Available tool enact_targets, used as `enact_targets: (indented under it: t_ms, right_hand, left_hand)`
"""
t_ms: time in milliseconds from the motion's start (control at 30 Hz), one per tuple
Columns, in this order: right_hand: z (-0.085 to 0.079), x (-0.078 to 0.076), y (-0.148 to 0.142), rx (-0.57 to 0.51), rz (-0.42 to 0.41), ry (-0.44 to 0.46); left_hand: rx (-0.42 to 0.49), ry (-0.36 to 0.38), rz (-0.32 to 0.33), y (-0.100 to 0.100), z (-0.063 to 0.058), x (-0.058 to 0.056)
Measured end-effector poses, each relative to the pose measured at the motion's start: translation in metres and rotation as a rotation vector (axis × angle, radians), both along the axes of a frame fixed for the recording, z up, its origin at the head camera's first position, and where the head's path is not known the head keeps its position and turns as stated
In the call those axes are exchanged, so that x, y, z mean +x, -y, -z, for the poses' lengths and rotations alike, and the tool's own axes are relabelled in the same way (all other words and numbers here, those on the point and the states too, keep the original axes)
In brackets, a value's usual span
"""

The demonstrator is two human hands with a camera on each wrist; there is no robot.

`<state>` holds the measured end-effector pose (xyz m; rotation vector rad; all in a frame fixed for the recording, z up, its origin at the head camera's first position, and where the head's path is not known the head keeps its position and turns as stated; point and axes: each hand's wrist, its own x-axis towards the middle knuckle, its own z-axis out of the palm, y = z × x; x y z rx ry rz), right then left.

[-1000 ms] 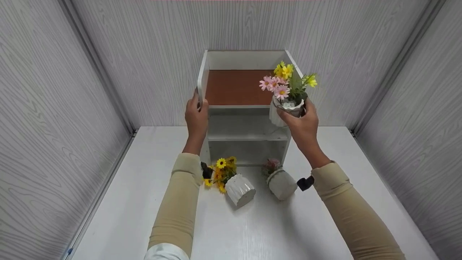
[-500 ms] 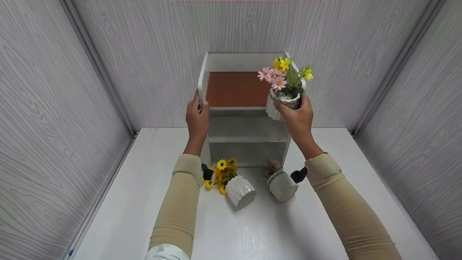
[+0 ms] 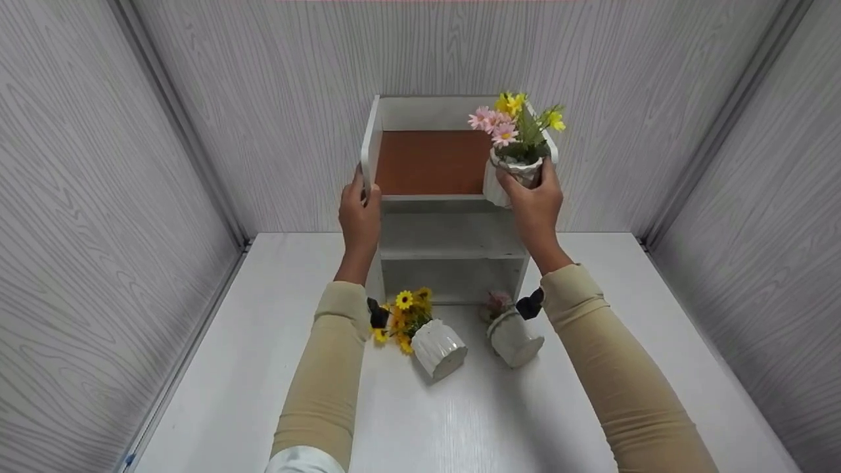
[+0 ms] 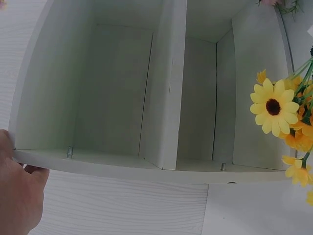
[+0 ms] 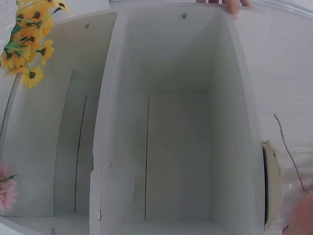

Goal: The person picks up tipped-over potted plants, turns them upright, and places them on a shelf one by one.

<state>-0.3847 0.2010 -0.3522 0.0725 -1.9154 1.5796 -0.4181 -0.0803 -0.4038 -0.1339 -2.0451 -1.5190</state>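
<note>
My right hand [image 3: 539, 203] grips a white flower pot [image 3: 497, 182] of pink and yellow artificial flowers [image 3: 504, 125] at the top right of a small white shelf unit [image 3: 453, 235]. In the right wrist view the base of this pot [image 5: 275, 188] shows close beside the edge of the top board. My left hand [image 3: 359, 217] holds the unit's left side panel, thumb in front and fingers behind. The left wrist view shows that hand [image 4: 22, 196] at the panel's edge.
On the white table [image 3: 217, 368], a white pot of yellow flowers [image 3: 439, 348] lies tipped over before the unit. Right of it lies another tipped pot [image 3: 516, 338] with pink flowers. Panelled walls [image 3: 79, 197] enclose the table at the sides and back.
My right hand has moved the held flower pot up and slightly left, to the top board's right end. My left hand keeps its hold on the side panel.
</note>
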Motion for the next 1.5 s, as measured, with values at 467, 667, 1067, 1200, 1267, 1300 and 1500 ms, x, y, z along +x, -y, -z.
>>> enact_targets:
  t_ms: [467, 667, 1067, 1200, 1267, 1300, 1500]
  right_hand:
    - [0.002, -0.016, 0.001, 0.062, 0.034, 0.008]
    - [0.0, -0.023, 0.002, 0.11, 0.05, 0.035]
    - [-0.01, -0.036, -0.003, 0.147, 0.024, 0.162]
    - [-0.013, -0.039, -0.004, 0.155, 0.021, 0.173]
    - [-0.014, -0.04, -0.003, 0.156, 0.024, 0.175]
    - [-0.015, -0.04, -0.003, 0.157, 0.027, 0.177]
    - [-0.016, -0.04, -0.003, 0.154, 0.04, 0.209]
  left_hand:
    - [-0.027, 0.006, -0.022, 0.0, -0.001, 0.001]
    - [-0.01, 0.008, -0.017, 0.001, 0.001, 0.002]
    - [-0.006, 0.021, -0.014, -0.002, 0.001, 0.001]
    - [0.001, 0.022, -0.008, -0.001, 0.001, 0.002]
    - [0.005, 0.02, -0.004, -0.001, 0.0, 0.002]
    - [0.002, 0.019, -0.003, -0.001, 0.0, 0.003]
    - [-0.022, -0.002, 0.006, -0.002, -0.001, 0.004]
